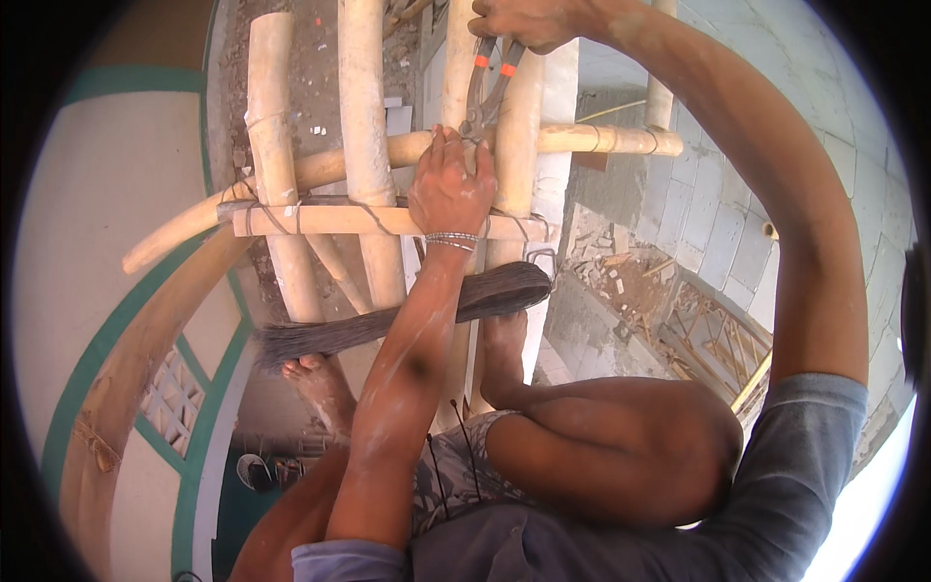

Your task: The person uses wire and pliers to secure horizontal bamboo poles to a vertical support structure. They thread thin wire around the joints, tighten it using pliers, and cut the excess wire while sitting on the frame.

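My right hand (pixel 529 21), at the top, is closed round the handles of end-cutting pincers (pixel 482 89) with dark grips and orange bands. The pincer jaws point down at a bamboo joint, close to my left fingertips. My left hand (pixel 452 186) lies over that joint, fingers bent over a horizontal bamboo pole (pixel 320 167) and thumb spread to the right. Any wire between jaws and fingers is too small to make out. Below the left hand, a bundle of dark tie wire (pixel 417 316) lies across the poles, passing under my left forearm.
Upright bamboo poles (pixel 364 107) are lashed with wire to a shorter crosspiece (pixel 330 221). My bare feet (pixel 322 388) are below the wire bundle. To the right, a grey block wall (pixel 713 209) stands over rubble (pixel 606 257). A green-trimmed wall (pixel 107 184) is at left.
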Motion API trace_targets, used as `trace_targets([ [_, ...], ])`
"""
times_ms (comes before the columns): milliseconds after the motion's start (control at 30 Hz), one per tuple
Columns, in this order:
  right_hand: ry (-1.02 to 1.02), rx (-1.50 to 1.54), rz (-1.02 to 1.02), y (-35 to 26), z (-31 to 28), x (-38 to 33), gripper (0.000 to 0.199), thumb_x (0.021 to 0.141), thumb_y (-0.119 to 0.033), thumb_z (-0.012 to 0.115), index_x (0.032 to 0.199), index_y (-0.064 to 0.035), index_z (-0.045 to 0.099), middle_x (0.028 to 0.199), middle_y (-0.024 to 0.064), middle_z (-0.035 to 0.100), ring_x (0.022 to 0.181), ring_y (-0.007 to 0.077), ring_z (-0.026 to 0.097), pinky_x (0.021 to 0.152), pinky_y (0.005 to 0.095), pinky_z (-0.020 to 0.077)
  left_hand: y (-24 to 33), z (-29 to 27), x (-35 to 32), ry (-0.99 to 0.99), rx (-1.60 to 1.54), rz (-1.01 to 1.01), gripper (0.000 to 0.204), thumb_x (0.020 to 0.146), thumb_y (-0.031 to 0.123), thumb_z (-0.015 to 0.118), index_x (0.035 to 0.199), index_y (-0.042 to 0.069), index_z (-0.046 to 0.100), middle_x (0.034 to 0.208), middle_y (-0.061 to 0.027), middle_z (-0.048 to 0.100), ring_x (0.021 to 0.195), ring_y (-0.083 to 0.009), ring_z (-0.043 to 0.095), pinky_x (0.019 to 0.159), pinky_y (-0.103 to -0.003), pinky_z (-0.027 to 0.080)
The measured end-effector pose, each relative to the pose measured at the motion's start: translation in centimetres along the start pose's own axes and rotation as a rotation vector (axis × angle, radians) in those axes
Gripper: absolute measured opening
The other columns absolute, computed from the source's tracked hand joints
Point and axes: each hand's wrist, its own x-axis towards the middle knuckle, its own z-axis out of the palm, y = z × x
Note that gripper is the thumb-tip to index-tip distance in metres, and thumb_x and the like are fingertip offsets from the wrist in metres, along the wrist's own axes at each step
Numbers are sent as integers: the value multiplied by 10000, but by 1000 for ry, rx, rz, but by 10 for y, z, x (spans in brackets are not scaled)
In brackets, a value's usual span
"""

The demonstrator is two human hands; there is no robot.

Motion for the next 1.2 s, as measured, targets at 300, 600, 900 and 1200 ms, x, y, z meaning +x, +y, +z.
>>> trace_targets([
  [300, -248, 444, 397, -74, -25, -82, 118, 784, -55, 639, 855, 11, 706, 886, 217, 691, 961, 394, 671, 829, 503, 524, -3, -5, 1, -52, 3, 31, 452, 879, 251, 738, 1191, -76, 724, 1317, -271, 686, 1097, -368, 724, 911, -424, 604],
  [600, -423, 871, 690, -128, -24, -100, 258, 896, -138, 575, 927, 88, 695, 920, 286, 694, 938, 445, 684, 859, 529, 537, -10, -9, -1, -49, -15, 59, 501, 848, 263, 778, 1243, -39, 709, 1314, -260, 687, 1092, -390, 725, 939, -443, 588],
  [900, -337, 878, 727, -166, 24, -108, 662, 1061, -553, 538, 933, 78, 690, 899, 247, 697, 902, 442, 680, 839, 517, 539, 1, -17, 1, -154, -6, 14, 515, 832, 245, 779, 1249, -49, 701, 1304, -279, 684, 1099, -393, 720, 943, -451, 586],
  [1200, 260, 1996, 1363, -200, 4, -186, 546, 1079, -578, 508, 1034, -48, 630, 753, 31, 647, 651, 141, 644, 568, 364, 556, -4, -18, 10, -168, -202, -15, 567, 847, 212, 825, 1304, -76, 653, 1369, -275, 655, 1244, -411, 648, 1068, -461, 527],
])
